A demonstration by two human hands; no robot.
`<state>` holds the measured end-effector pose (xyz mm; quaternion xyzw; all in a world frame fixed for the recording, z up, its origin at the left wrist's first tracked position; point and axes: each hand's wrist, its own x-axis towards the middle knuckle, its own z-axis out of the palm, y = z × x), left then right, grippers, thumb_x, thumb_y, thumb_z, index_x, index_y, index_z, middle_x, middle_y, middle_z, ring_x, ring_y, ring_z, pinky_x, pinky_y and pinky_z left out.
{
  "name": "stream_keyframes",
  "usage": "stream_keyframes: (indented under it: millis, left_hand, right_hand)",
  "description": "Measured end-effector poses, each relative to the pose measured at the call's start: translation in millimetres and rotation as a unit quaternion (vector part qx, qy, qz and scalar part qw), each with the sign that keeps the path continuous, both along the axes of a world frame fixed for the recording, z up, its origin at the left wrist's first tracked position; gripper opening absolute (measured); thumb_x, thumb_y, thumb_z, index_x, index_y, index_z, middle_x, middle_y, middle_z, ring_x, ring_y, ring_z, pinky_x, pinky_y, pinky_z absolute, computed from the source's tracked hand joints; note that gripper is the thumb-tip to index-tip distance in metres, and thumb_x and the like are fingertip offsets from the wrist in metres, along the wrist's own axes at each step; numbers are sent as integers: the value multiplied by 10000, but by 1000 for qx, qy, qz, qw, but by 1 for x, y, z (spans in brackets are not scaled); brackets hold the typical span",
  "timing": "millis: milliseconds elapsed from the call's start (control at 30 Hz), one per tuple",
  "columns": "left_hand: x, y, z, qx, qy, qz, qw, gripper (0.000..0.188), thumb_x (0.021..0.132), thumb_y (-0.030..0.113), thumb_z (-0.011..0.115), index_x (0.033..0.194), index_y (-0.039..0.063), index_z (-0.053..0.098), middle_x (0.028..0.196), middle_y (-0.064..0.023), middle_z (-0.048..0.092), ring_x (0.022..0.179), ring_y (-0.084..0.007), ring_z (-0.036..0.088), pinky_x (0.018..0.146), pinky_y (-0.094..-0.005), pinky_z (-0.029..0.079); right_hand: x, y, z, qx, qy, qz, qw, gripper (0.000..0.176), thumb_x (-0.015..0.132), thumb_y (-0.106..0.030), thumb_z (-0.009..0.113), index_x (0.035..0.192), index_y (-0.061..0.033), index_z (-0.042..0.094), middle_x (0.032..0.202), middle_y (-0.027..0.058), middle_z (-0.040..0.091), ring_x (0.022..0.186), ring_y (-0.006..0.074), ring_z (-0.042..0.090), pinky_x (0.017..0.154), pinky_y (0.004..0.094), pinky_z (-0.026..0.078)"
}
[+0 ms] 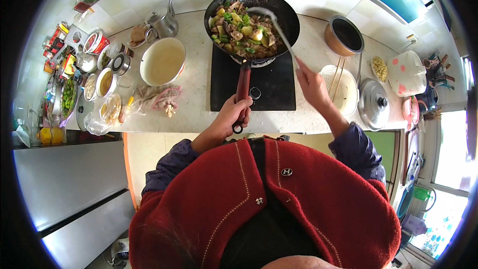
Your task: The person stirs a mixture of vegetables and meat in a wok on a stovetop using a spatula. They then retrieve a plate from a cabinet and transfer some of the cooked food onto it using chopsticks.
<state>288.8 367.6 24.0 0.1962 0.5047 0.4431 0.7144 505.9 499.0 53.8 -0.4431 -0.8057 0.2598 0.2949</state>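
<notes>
A black wok (pixel 289 26) stands over a black induction cooktop (pixel 224 89), tilted a little. My left hand (pixel 234 114) is closed around its reddish-brown handle (pixel 244 78). My right hand (pixel 313 84) grips the handle of a metal spatula or ladle (pixel 282 33), whose head reaches into the wok and is blurred. Meat pieces, yellow chunks that look like potato, and green pepper pieces (pixel 242 31) lie mostly in the wok's left and middle part.
On the left are an enamel basin (pixel 163 61), a metal kettle (pixel 164 22), a cloth (pixel 160 97) and bowls. At the right stand an inner cooking pot (pixel 344 36), a white colander (pixel 347 97) with chopsticks (pixel 337 74), and a metal lid (pixel 373 104).
</notes>
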Motion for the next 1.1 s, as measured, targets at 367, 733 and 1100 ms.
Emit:
stream_keyframes:
  millis: [367, 733, 1100]
  left_hand:
    - [-29, -2, 4, 2, -26, -26, 999, 239, 846, 222, 570, 1003, 82, 458, 607, -18, 464, 418, -94, 431, 345, -234, 315]
    - [-37, -2, 2, 13, -40, -32, 999, 209, 833, 200, 575, 944, 80, 444, 599, -32, 484, 437, -113, 479, 352, -245, 355]
    - [-31, -3, 1, 11, -25, -12, 1000, 271, 823, 225, 589, 1004, 65, 465, 620, -24, 475, 412, -90, 443, 338, -221, 327]
  right_hand:
    - [-58, 149, 14, -460, 220, -97, 855, 226, 891, -231, 490, 1046, -71, 531, 615, 28, 427, 395, 68, 305, 322, 220, 242]
    - [-93, 173, 62, -327, -81, 105, 936, 357, 893, -257, 495, 1205, -87, 536, 541, -8, 381, 395, 74, 301, 330, 231, 254]
    - [-101, 121, 51, 202, -365, 224, 881, 280, 830, -144, 487, 1093, -50, 506, 756, 154, 626, 719, 312, 632, 578, 414, 512]
